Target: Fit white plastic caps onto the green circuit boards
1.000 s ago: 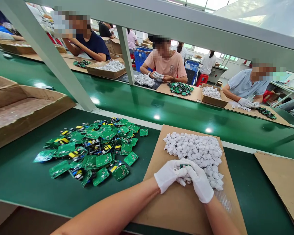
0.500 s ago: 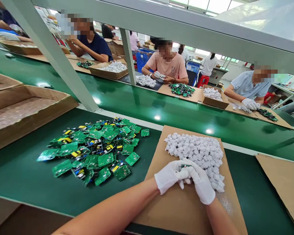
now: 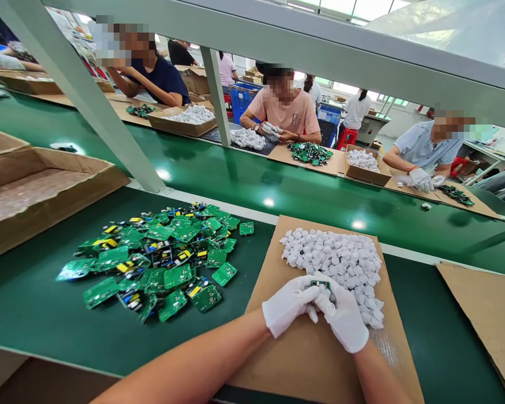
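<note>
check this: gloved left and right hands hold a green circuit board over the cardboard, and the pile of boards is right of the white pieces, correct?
No, the pile of boards lies left of the white pieces, as the head view shows. The gloved left hand and right hand do hold a green circuit board over the cardboard.

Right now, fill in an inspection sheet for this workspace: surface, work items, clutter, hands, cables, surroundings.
Surface: dark green bench with a cardboard sheet on it.
Work items: heap of circuit boards at left; pile of white pieces on the cardboard sheet; one green board, held.
Clutter: cardboard trays at left; second cardboard piece at right.
Hands: left hand and right hand, white-gloved, fingers gathered around the green board.
Cables: nothing seen.
Surroundings: glossy green strip beyond the bench, with co-workers behind it.
</note>
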{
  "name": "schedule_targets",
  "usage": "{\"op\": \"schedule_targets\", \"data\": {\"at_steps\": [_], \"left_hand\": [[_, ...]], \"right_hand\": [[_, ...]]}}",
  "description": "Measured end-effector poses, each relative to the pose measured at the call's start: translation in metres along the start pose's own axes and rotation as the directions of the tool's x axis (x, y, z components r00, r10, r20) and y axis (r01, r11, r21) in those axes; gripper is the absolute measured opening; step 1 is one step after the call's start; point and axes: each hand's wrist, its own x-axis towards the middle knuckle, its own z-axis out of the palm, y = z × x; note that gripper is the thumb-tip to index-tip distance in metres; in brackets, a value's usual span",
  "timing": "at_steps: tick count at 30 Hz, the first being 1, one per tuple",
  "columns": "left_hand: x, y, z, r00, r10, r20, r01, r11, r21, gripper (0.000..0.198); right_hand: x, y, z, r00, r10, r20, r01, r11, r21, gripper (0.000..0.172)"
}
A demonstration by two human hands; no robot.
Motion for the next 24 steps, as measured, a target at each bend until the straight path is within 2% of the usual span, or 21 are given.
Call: {"op": "schedule_targets", "data": {"at_steps": [3,5,8,12,14,16,18,21,24], "left_hand": [[0.001,-0.002,-0.001,0.999,-0.006,-0.039,0.006,1.000,0.005,0.030],[0.002,-0.002,-0.002,1.000,-0.001,-0.007,0.001,1.000,-0.003,0.032],[0.001,-0.002,-0.003,1.000,-0.019,0.025,0.019,1.000,-0.018,0.031],[0.002,-0.004,-0.005,0.999,-0.036,-0.020,0.034,0.995,-0.089,0.027],[0.002,-0.007,-0.006,0.999,-0.035,-0.004,0.035,0.992,-0.120,0.027],[0.003,-0.009,-0.008,0.999,-0.030,0.017,0.033,0.986,-0.161,0.028],[0.003,-0.010,-0.011,0.999,-0.038,0.034,0.045,0.973,-0.226,0.030],[0.004,-0.011,-0.014,0.996,-0.067,0.066,0.084,0.944,-0.318,0.040],[0.004,-0.013,-0.014,0.994,-0.070,0.080,0.094,0.933,-0.349,0.043]], "right_hand": [[-0.001,0.001,-0.002,0.999,-0.012,0.034,0.011,1.000,0.021,0.040],[-0.002,0.004,-0.002,0.999,-0.012,0.043,0.012,1.000,0.007,0.041],[-0.002,0.011,0.000,0.999,-0.048,0.007,0.048,0.994,-0.095,0.042],[-0.002,0.016,-0.002,0.977,-0.195,-0.087,0.161,0.940,-0.301,0.061],[-0.002,0.015,-0.005,0.924,-0.349,-0.156,0.240,0.847,-0.474,0.061],[-0.002,0.012,-0.007,0.842,-0.518,-0.153,0.325,0.712,-0.622,0.045],[-0.001,0.010,-0.009,0.765,-0.634,-0.113,0.387,0.592,-0.707,0.031],[-0.001,0.008,-0.010,0.698,-0.712,-0.075,0.424,0.495,-0.759,0.023],[0.000,0.005,-0.009,0.665,-0.745,-0.051,0.457,0.460,-0.762,0.018]]}}
